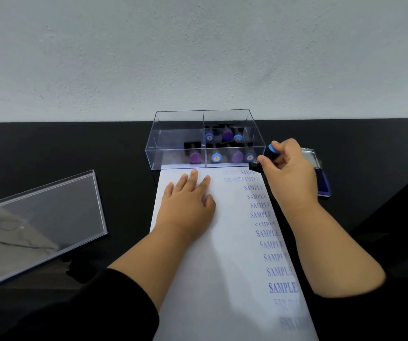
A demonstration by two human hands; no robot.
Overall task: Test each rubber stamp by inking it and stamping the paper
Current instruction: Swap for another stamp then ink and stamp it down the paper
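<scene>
A white sheet of paper (225,242) lies on the black table, with a column of blue "SAMPLE" prints down its right edge. My left hand (188,200) rests flat on the sheet's upper part, fingers straight. My right hand (289,168) grips a black rubber stamp with a blue cap (269,153), tilted, its base at the paper's top right corner. A clear divided box (173,134) behind the paper holds several stamps with blue and purple caps (216,158). An open blue ink pad (322,178) lies to the right, partly hidden by my right hand.
The box's clear lid (38,222) lies on the table at the left. A grey wall rises right behind the box. Black sleeves cover both forearms near the bottom of the view.
</scene>
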